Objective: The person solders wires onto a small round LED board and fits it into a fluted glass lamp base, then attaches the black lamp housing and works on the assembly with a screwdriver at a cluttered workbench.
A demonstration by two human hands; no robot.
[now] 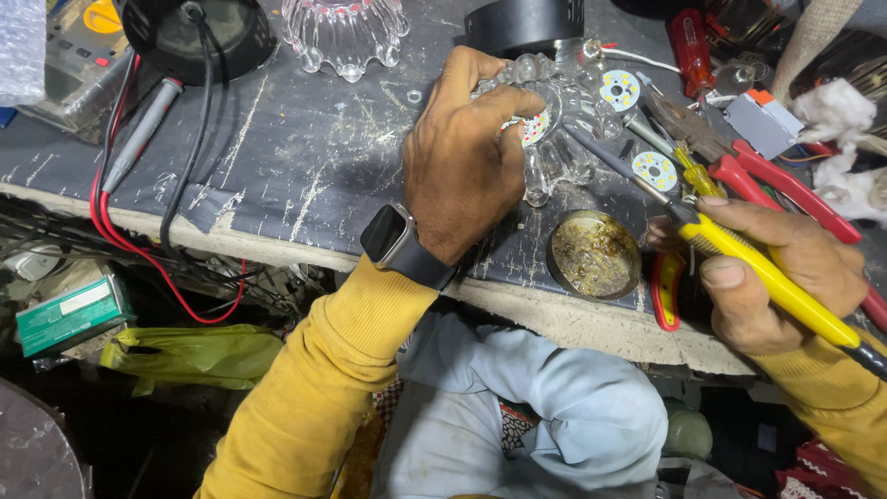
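The left hand [462, 157] lay palm down, fingers curled in a closed grasp, wrist bent and forearm rising from below. The right hand [776, 273] sat lower right, thumb and fingers pinched in a pen-style grip.

The widest open stretch of the dark workbench [305, 176] lies left of the left hand [459, 157], between it and the red and black probe leads [139, 176]. To the right, passage is tight: the round flux tin [594, 254] sits just before the edge, small round LED boards [654, 170] and red-handled pliers [767, 180] crowd the top, and the right hand [785, 277] holds a yellow soldering iron [739, 254] slanting across them.
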